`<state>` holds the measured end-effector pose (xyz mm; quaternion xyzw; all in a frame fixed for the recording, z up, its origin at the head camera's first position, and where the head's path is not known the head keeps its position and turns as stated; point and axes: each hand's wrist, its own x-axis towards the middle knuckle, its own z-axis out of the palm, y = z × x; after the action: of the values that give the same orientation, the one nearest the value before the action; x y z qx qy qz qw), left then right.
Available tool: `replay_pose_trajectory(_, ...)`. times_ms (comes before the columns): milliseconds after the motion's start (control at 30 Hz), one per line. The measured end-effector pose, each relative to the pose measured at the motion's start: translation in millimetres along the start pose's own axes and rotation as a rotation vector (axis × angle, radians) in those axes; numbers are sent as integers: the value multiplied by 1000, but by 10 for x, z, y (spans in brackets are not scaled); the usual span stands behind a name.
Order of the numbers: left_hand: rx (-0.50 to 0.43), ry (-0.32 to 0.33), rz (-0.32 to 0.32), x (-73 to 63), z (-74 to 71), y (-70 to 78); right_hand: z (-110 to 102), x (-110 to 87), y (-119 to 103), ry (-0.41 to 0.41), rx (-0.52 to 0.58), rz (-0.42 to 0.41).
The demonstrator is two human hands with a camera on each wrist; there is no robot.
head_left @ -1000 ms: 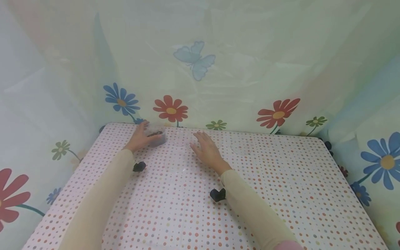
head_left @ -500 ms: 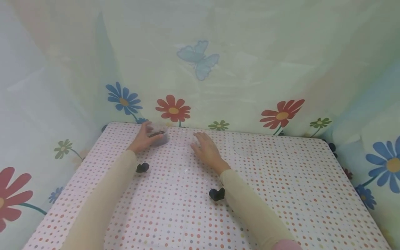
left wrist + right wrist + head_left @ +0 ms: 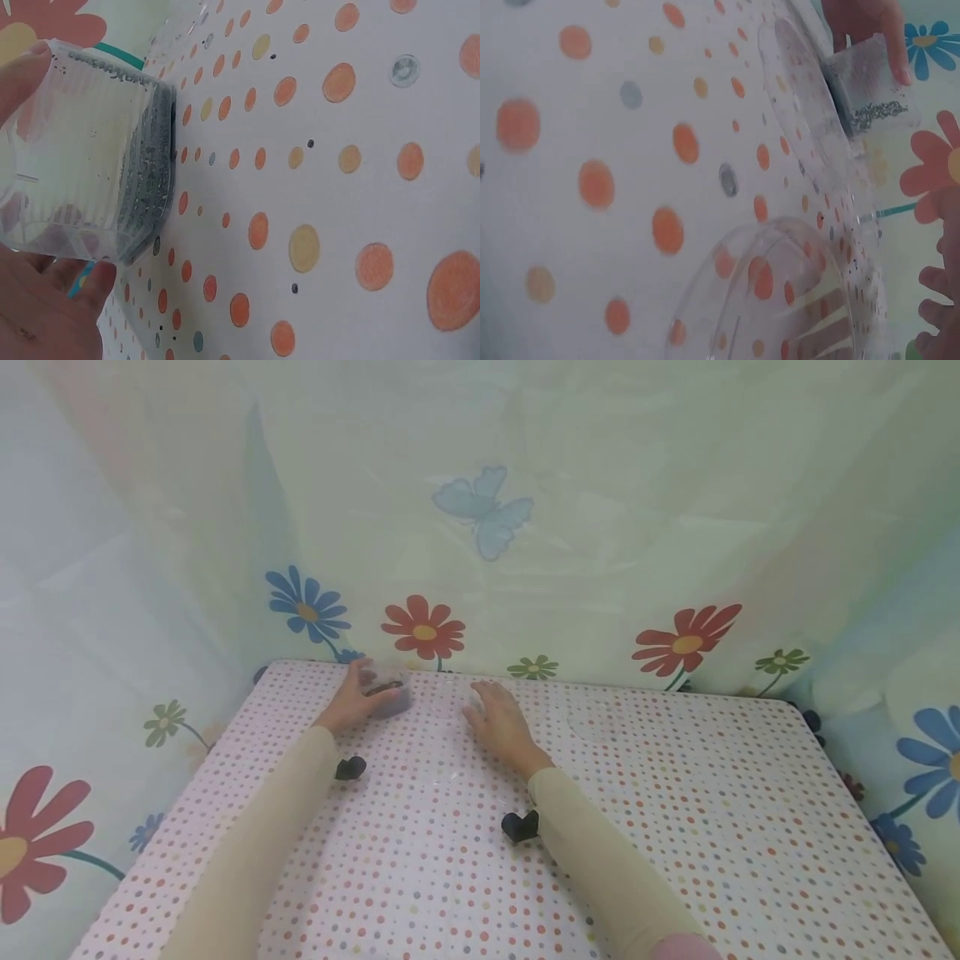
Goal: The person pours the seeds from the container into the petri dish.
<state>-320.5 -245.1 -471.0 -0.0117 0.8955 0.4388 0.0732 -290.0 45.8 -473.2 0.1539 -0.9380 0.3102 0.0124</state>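
My left hand (image 3: 348, 700) grips a clear, ribbed plastic container (image 3: 82, 157) near the table's back left, thumb on one side and fingers on the other. Small dark grains (image 3: 150, 161) form a layer along its bottom, and more cling near the rim. My right hand (image 3: 501, 722) is near the back middle, fingers loosely spread and holding nothing visible. Close by it in the right wrist view is a round clear plastic dish (image 3: 739, 300). A second clear dish (image 3: 787, 82) lies between that one and the container.
Another faint clear round piece (image 3: 592, 720) lies right of my right hand. A few loose dark grains (image 3: 310, 143) dot the spotted tablecloth (image 3: 675, 827). Flower-printed sheeting (image 3: 585, 527) rises behind and beside the table. A black piece (image 3: 521, 827) sits by my right wrist.
The head view has shifted slightly, so the table appears a little lower and further right. My left hand stays on the container; the right hand barely moves.
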Motion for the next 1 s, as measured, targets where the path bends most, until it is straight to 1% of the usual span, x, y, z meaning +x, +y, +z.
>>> replay_pose_trajectory(233, -17, 3, -2, 0, 1, 27, 2, 42, -57, 13, -22, -29)
replay_pose_trajectory(367, -25, -8, 0, -1, 0, 27, 12, 65, -74, 16, -33, -39)
replay_pose_trajectory(700, -52, -13, 2, 23, 13, -54, 84, 100, 19, 8, -2, -8)
replay_pose_trajectory(1000, -42, -12, -10, -69, 17, 67, 109, 131, 50, 10, -37, -6)
